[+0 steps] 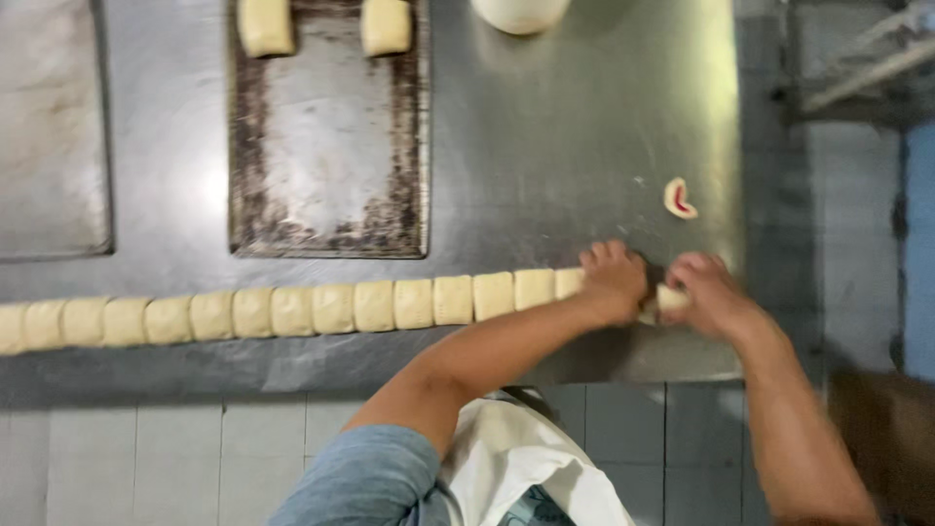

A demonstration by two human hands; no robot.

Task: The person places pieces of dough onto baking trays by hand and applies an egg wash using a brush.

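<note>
A person's right hand (pixel 706 292) closes on the end piece of dough (pixel 670 298) at the right end of a steel table (pixel 565 136), while the left hand (pixel 614 278) rests fingers-down on the row of cut dough pieces (pixel 292 312) just beside it; whether that hand grips anything cannot be told. Beyond the hands lies a dough scrap with red filling (pixel 680 198). Farther back, a worn baking tray (pixel 326 146) holds two dough pieces (pixel 326 24) at its far edge.

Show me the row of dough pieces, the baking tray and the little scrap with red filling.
row of dough pieces (pixel 292 312), head view, middle piece.
baking tray (pixel 326 146), head view, bare centre.
scrap with red filling (pixel 679 199), head view, its middle.
</note>
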